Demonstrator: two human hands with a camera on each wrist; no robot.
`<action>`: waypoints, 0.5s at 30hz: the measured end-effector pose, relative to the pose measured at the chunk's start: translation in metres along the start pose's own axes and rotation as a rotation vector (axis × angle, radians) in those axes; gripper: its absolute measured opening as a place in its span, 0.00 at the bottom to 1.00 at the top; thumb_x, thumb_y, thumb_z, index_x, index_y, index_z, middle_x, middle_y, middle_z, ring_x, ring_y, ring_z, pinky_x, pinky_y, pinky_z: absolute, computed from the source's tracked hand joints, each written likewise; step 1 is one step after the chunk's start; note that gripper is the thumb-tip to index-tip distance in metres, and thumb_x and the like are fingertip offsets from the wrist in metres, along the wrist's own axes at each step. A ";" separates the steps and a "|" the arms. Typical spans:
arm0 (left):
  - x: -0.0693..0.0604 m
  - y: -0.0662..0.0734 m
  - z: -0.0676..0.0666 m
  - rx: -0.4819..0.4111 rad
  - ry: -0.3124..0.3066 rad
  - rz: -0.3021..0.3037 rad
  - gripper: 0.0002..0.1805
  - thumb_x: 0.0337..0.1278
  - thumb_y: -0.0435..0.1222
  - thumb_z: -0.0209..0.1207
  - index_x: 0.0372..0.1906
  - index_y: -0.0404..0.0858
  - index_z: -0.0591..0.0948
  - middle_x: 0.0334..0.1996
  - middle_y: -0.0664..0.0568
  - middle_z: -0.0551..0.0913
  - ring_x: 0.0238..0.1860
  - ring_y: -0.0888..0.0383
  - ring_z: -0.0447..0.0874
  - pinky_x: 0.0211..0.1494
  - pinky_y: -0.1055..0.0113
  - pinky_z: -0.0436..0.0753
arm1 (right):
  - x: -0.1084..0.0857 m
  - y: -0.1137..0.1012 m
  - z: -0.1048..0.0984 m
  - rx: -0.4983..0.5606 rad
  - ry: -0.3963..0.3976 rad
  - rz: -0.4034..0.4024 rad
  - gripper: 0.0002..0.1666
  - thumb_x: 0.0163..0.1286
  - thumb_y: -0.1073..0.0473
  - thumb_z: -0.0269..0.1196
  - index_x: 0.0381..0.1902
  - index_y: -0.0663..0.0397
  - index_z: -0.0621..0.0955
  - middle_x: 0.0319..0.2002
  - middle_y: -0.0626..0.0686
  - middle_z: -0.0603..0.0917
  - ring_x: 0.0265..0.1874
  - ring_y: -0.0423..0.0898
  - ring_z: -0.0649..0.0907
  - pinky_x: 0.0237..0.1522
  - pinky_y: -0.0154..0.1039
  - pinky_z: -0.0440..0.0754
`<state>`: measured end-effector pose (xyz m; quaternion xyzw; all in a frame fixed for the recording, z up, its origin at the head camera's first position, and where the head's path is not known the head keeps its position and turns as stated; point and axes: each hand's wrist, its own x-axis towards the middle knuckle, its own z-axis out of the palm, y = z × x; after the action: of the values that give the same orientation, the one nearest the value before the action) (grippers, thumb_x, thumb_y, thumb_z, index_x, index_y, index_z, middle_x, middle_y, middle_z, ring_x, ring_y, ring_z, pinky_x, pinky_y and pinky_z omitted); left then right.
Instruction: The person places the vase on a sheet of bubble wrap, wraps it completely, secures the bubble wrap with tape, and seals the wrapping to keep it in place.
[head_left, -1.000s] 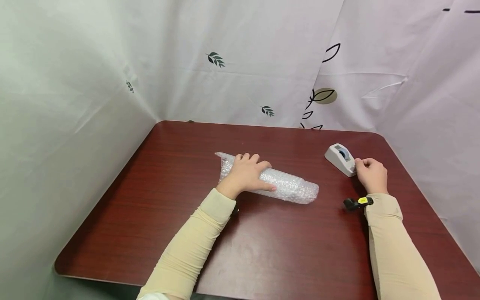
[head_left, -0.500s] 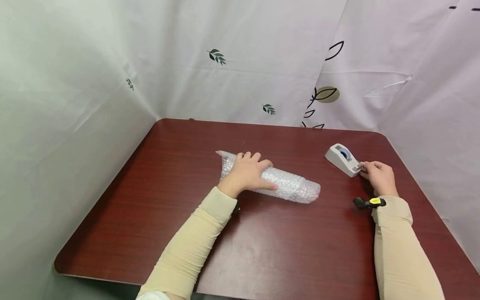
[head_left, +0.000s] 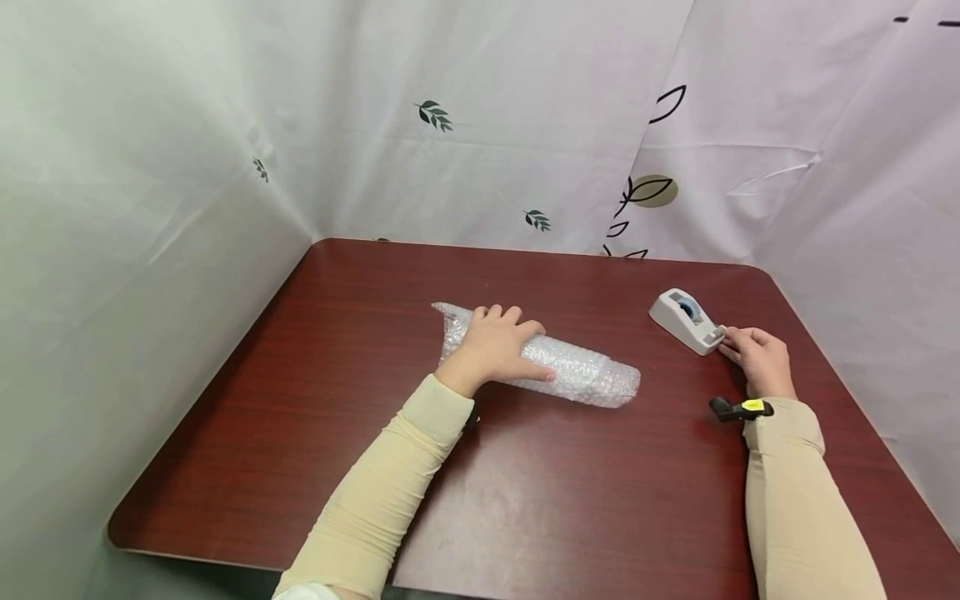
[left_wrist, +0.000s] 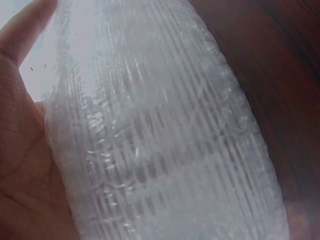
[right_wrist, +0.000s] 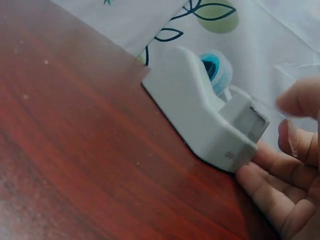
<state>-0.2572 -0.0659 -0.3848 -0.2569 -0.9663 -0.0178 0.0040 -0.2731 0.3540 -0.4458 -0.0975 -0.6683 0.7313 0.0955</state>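
A long bundle of clear bubble wrap [head_left: 581,371] lies slantwise on the table. My left hand [head_left: 491,350] rests over it and grips it from above, fingers spread over the far side and thumb along the near side. In the left wrist view, the ribbed wrap [left_wrist: 160,130] fills the frame beside my palm. What is inside cannot be made out. At the right stands a white tape dispenser [head_left: 681,319] holding a blue-cored tape roll [right_wrist: 216,72]. My right hand [head_left: 761,360] is at its cutter end, holding clear tape by thumb and forefinger; lower fingers touch the dispenser's front.
The dark red wooden table [head_left: 585,500] has rounded corners. White curtains [head_left: 480,125] with leaf prints hang behind it and along both sides. A black wrist camera [head_left: 738,409] sits on the right cuff, just above the tabletop.
My right hand has moved slightly right from the dispenser's cutter end, drawing at the tape, then stayed there. The left hand and the bubble wrap have kept their place.
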 end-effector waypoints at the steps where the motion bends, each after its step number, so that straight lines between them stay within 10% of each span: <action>1: 0.000 0.000 0.000 0.000 0.001 0.000 0.43 0.45 0.77 0.56 0.65 0.62 0.75 0.54 0.55 0.75 0.56 0.49 0.70 0.61 0.49 0.65 | 0.000 0.000 0.000 -0.007 0.005 0.000 0.14 0.73 0.66 0.59 0.26 0.67 0.81 0.32 0.40 0.85 0.34 0.31 0.85 0.40 0.26 0.82; 15: 0.000 0.000 -0.001 -0.004 -0.014 -0.009 0.43 0.45 0.77 0.56 0.66 0.62 0.75 0.55 0.54 0.75 0.58 0.49 0.70 0.63 0.48 0.64 | 0.001 -0.001 0.004 -0.126 -0.003 0.026 0.11 0.71 0.68 0.59 0.27 0.68 0.78 0.33 0.35 0.82 0.34 0.26 0.82 0.38 0.22 0.81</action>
<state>-0.2573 -0.0655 -0.3839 -0.2527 -0.9674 -0.0182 -0.0032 -0.2746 0.3508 -0.4446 -0.1108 -0.7117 0.6891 0.0789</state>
